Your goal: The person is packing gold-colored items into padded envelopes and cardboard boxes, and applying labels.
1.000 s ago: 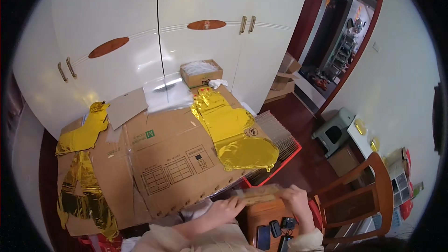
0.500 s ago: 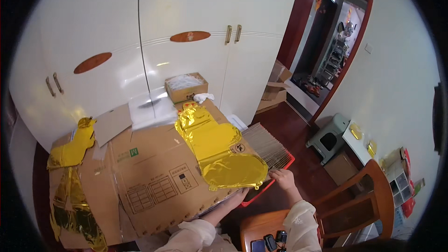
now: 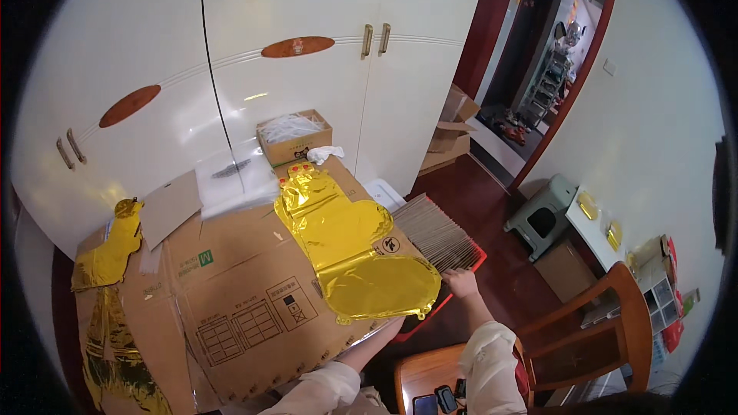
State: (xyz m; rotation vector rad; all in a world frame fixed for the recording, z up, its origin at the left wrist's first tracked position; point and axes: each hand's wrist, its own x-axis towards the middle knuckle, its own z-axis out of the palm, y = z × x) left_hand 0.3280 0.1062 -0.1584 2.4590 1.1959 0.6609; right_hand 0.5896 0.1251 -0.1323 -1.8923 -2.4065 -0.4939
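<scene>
My right hand (image 3: pixel 461 283) is closed, its fingers curled at the near end of a tight row of thin cardboard sheets (image 3: pixel 434 234). These stand on edge in a red crate (image 3: pixel 480 259) beside the table. My left hand (image 3: pixel 395 327) reaches beneath the table's near right edge, and its fingers are hidden. Above it, a flat gold foil balloon (image 3: pixel 377 288) lies over a large flattened carton (image 3: pixel 231 284), its rounded end overhanging the carton's edge towards the crate. Red spots mark its far end.
More gold foil balloons (image 3: pixel 115 250) hang over the table's left side. Clear plastic bags (image 3: pixel 234 177), a grey card (image 3: pixel 171 209) and a box of white strips (image 3: pixel 296 142) lie at the back. A wooden chair (image 3: pixel 626 330) and a grey stool (image 3: pixel 542 215) stand right.
My view has shifted slightly, so the table sits further left. The right hand has moved a little farther along the cardboard sheets; the left has slid further out of sight under the edge.
</scene>
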